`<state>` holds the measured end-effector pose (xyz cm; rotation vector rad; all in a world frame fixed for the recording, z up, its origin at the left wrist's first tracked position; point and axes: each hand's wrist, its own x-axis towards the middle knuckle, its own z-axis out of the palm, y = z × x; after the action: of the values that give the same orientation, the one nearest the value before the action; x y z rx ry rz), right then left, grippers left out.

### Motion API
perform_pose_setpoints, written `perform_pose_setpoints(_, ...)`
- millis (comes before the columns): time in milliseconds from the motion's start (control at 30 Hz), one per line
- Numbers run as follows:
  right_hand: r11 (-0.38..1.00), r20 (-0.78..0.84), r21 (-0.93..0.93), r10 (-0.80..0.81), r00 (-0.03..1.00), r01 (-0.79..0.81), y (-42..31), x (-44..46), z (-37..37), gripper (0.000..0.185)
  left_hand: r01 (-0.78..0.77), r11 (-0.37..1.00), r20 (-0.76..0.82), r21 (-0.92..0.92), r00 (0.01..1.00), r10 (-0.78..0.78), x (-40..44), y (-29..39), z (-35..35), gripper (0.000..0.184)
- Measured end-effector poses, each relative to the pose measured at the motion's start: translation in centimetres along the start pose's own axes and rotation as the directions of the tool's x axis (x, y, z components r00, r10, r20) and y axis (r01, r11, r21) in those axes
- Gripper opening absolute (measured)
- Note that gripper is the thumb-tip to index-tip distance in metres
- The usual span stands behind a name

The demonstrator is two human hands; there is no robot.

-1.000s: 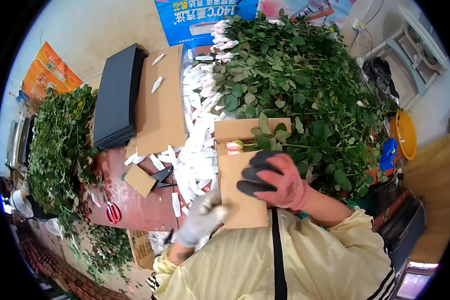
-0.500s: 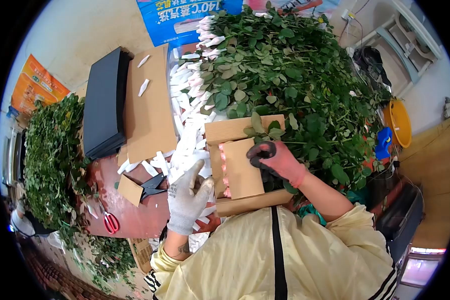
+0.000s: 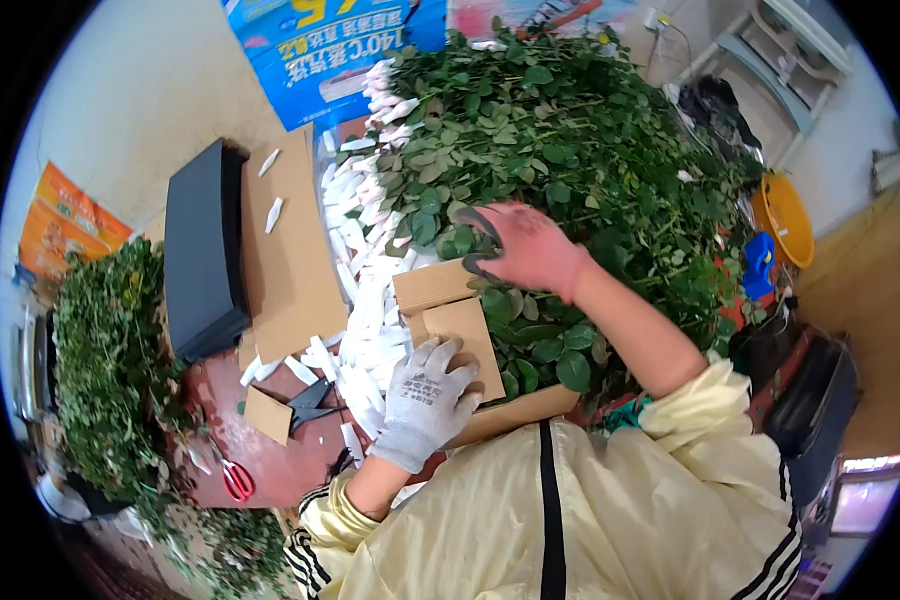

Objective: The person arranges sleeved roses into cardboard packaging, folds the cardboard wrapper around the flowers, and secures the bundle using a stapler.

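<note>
My left hand (image 3: 428, 402), in a pale grey glove, lies with its fingers spread on a flat cardboard piece (image 3: 470, 338). Beneath that piece is a corrugated cardboard wrap (image 3: 436, 288), whose far flap stands up and whose near edge (image 3: 520, 412) runs along my jacket. Leafy rose stems (image 3: 540, 335) stick out of the wrap to the right; the flower heads are hidden now. My right hand (image 3: 530, 248), in a red glove with dark fingertips, hovers over leaves by the far flap's right end. Its thumb and fingers are apart; whether the thumb touches the flap I cannot tell.
White-sleeved roses (image 3: 385, 105) with dense foliage (image 3: 570, 150) fill the back right. Loose white sleeves (image 3: 375, 320) lie left of the wrap. Further left are black sheets (image 3: 202, 250), a cardboard sheet (image 3: 295, 240), black scissors (image 3: 312, 400), red-handled scissors (image 3: 237, 480) and more foliage (image 3: 110, 370).
My left hand has moved from beside the wrap onto the flat cardboard piece. My right hand has let go of that piece and moved up to the far flap. The view has shifted slightly.
</note>
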<state>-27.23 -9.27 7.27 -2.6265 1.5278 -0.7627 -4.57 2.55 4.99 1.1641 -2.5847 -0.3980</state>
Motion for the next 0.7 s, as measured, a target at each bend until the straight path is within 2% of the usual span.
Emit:
perform_pose_setpoints(33,0.934,0.38,0.182,0.22,0.898,-0.306,-0.1,1.1,-1.3,0.035,-0.023,1.0,0.013,0.013,1.0,0.023,0.0,0.2,0.0,0.034)
perform_pose_setpoints(67,0.929,0.362,0.188,0.235,0.902,-0.318,-0.2,0.5,-1.6,0.035,-0.03,0.999,0.011,0.015,0.999,0.03,0.0,0.3,-0.1,0.034)
perform_pose_setpoints(133,0.991,0.588,0.079,0.041,0.808,-0.107,-0.8,-0.5,-1.6,0.034,-0.028,0.999,0.0,0.027,1.0,0.028,0.2,0.3,-0.4,0.034)
perform_pose_setpoints(167,0.996,0.606,-0.016,0.081,0.791,-0.089,-2.2,-1.4,-2.3,0.031,-0.012,0.999,0.011,0.037,1.0,0.012,0.0,0.6,-0.3,0.039)
perform_pose_setpoints(200,0.998,0.539,-0.058,0.05,0.841,-0.022,-2.8,-3.0,-1.8,0.032,0.003,0.999,0.024,0.044,1.0,-0.004,-0.3,0.9,-0.2,0.044)
perform_pose_setpoints(267,0.987,0.571,-0.148,0.028,0.82,0.069,-3.6,-5.5,-0.6,0.037,0.058,0.998,0.077,0.027,0.995,-0.06,-0.3,1.8,-1.3,0.049)
perform_pose_setpoints(300,0.988,0.567,-0.146,0.044,0.823,0.048,-3.6,-6.3,-0.3,0.037,0.11,0.994,0.118,0.016,0.987,-0.111,0.2,2.0,-1.8,0.054)
perform_pose_setpoints(333,0.987,0.561,-0.145,0.027,0.827,0.066,-3.8,-7.0,-0.1,0.039,0.094,0.995,0.134,0.018,0.986,-0.095,0.8,1.7,-2.1,0.054)
perform_pose_setpoints(400,0.987,0.548,-0.149,0.031,0.836,0.062,-4.6,-8.1,-0.7,0.042,-0.049,0.996,-0.026,0.081,0.998,0.051,2.4,0.7,-2.7,0.07)
perform_pose_setpoints(433,0.985,0.52,-0.173,0.07,0.852,0.025,-5.6,-8.7,-1.7,0.045,-0.012,0.996,0.072,0.09,0.997,0.005,3.1,0.1,-1.9,0.08)
perform_pose_setpoints(467,0.98,0.489,-0.2,0.11,0.865,-0.011,-6.4,-9.4,-2.3,0.047,-0.035,0.995,0.087,0.089,0.996,0.028,3.2,-0.3,-1.2,0.08)
perform_pose_setpoints(500,0.946,0.071,-0.324,0.003,0.998,0.02,-6.6,-13.0,0.2,0.05,-0.064,0.993,0.143,0.094,0.988,0.05,3.3,-0.8,-0.5,0.08)
perform_pose_setpoints(533,0.99,0.135,-0.046,0.141,0.981,-0.136,-8.9,-13.5,-1.9,0.052,-0.087,0.991,0.198,0.097,0.978,0.066,3.2,-1.2,0.1,0.08)
perform_pose_setpoints(567,0.938,0.115,0.248,0.219,0.969,-0.242,-10.6,-15.2,-3.7,0.05,-0.103,0.991,0.162,0.084,0.983,0.089,2.8,-1.7,0.7,0.078)
perform_pose_setpoints(600,0.837,-0.057,0.514,0.254,0.965,-0.19,-10.9,-17.6,-3.3,0.046,-0.107,0.991,0.166,0.078,0.982,0.093,2.5,-1.5,0.8,0.078)
perform_pose_setpoints(633,0.325,0.263,0.869,0.335,0.905,-0.373,-11.8,-18.8,-4.1,0.045,-0.118,0.99,0.175,0.082,0.979,0.102,2.5,-1.4,0.6,0.077)
perform_pose_setpoints(667,-0.363,0.409,0.881,0.265,0.873,-0.302,-11.4,-22.6,-1.0,0.043,-0.129,0.988,0.18,0.089,0.977,0.111,2.6,-1.4,0.5,0.076)
perform_pose_setpoints(700,-0.721,0.653,0.63,0.291,0.699,-0.288,-12.5,-23.9,-0.3,0.038,-0.131,0.988,0.16,0.083,0.98,0.116,2.6,-1.5,0.7,0.074)
